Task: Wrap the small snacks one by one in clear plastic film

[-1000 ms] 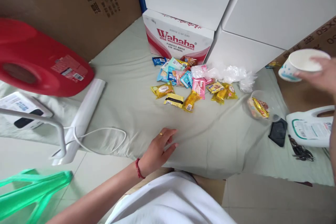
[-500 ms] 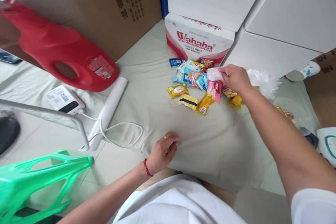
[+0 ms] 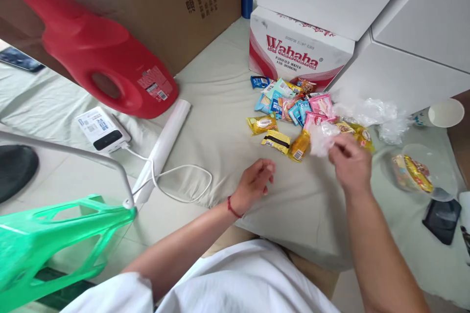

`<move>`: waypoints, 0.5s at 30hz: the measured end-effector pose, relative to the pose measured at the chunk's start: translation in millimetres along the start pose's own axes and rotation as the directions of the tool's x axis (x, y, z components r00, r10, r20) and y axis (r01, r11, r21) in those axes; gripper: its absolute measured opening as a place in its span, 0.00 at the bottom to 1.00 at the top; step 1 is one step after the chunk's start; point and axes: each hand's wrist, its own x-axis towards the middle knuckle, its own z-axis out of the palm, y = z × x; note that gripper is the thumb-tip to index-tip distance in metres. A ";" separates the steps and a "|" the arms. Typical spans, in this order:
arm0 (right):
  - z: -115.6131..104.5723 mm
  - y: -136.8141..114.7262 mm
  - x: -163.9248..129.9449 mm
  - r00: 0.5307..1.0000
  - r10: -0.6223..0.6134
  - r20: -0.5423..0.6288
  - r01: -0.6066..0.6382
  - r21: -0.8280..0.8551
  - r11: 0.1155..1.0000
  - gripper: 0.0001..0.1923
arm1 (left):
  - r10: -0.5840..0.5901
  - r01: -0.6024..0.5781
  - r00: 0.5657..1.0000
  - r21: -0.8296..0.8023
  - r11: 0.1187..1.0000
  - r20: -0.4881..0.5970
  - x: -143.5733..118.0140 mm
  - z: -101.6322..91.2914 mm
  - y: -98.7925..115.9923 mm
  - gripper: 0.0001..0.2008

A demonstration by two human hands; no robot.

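My right hand pinches a crumpled clear plastic bag at the near side of a pile of wrapped snacks. My left hand is raised just above the sheet, fingers loosely bent and apart, holding nothing. Between the hands and the box lie the snacks: pink packets, blue packets, a yellow packet with a black band, an orange-yellow packet and a gold packet. More yellow packets lie behind my right hand, partly hidden.
A white and red Wahaha box stands behind the snacks. Crumpled clear plastic, a paper cup, a round clear tub with snacks and a black phone are on the right. Left are a red jug, a white roll and a green stool.
My right hand has drawn the clear bag from the pile toward me. My left hand has lifted forward and right, its fingers loosening. The view has shifted, showing more of the right side.
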 end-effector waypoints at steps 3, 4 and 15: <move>10.4 0.6 -61.1 0.982 -0.042 0.186 0.050 -0.036 0.998 0.09 | -0.159 0.187 0.976 -0.188 0.964 0.151 35.5 18.7 4.5 0.29; 14.3 3.3 -75.7 0.980 -0.021 0.196 0.031 -0.050 0.998 0.10 | -0.175 0.211 0.967 -0.197 0.958 0.185 45.2 23.0 3.0 0.29; 18.1 34.1 -111.7 0.901 0.308 -0.305 -0.213 0.309 0.927 0.17 | 0.049 -0.023 0.992 -0.221 0.975 0.115 59.8 21.2 -10.9 0.23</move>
